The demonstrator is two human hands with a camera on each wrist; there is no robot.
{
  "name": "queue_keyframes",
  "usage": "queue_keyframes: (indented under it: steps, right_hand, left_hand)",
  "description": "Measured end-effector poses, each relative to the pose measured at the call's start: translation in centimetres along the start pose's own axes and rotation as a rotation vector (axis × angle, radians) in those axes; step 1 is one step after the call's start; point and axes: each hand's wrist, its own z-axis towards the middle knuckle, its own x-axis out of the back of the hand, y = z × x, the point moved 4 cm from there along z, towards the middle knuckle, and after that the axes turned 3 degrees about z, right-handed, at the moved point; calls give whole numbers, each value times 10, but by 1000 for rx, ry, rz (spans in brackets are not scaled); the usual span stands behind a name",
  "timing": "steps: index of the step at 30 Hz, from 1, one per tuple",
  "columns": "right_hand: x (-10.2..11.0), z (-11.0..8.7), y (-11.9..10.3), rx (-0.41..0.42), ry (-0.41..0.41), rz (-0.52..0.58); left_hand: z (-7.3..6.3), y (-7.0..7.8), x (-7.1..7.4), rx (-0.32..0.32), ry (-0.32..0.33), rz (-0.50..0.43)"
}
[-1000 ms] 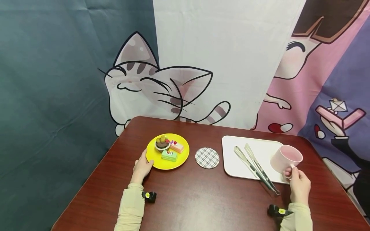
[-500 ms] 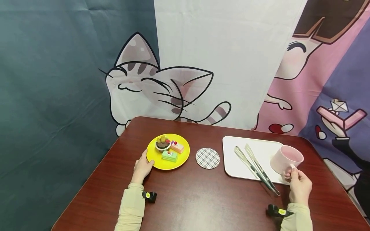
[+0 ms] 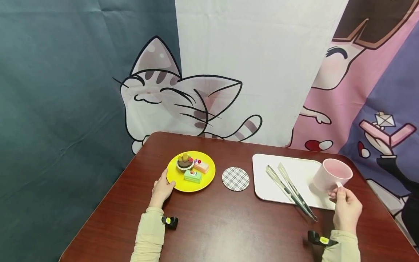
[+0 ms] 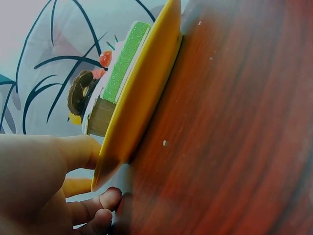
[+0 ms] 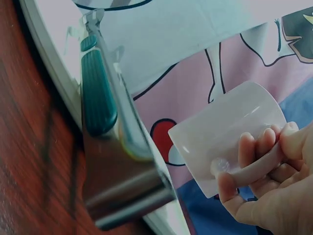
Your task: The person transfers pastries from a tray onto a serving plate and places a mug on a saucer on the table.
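My left hand [image 3: 162,189] pinches the near-left rim of a yellow plate [image 3: 178,183], thumb on top and fingers below, as the left wrist view shows. On the plate sit a green cake slice [image 3: 192,177], a pink cake slice [image 3: 201,167] and a small cup of chocolate dessert with fruit [image 3: 185,163]. At the right, my right hand [image 3: 347,209] grips the handle of a pale pink mug [image 3: 328,178], its mouth facing up. The mug overlaps the right end of a white tray [image 3: 262,182] in the head view. In the right wrist view the fingers [image 5: 247,149] pass through its handle.
Metal tongs [image 3: 289,189] with dark green grips lie across the tray, their near end past its front edge. A round plaid coaster [image 3: 235,179] lies between plate and tray. Behind the brown table [image 3: 229,225] hangs a cartoon-printed cloth [image 3: 255,65].
My right hand has moved the mug a little to the right and slightly upward in the head view. The left hand and the plate look the same.
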Motion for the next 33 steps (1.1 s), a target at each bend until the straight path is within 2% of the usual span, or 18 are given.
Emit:
queue_keyframes:
  steps: [11,17,21,26,33]
  right_hand:
    - [-18,-3,0,-40,-36,69]
    - [-30,-7,1,-25,-67,109]
    - [-39,-8,4,-16,-94,104]
    - [-46,-10,8,-43,-116,80]
    - [-55,-16,13,-45,-144,125]
  left_hand:
    - [-1,-2,-1,14,-5,-9]
    - [0,-2,1,2,-5,-11]
    - [-1,-1,1,-1,4,-11]
    - [0,-1,-1,0,16,-3]
    - [2,0,-2,7,12,-2]
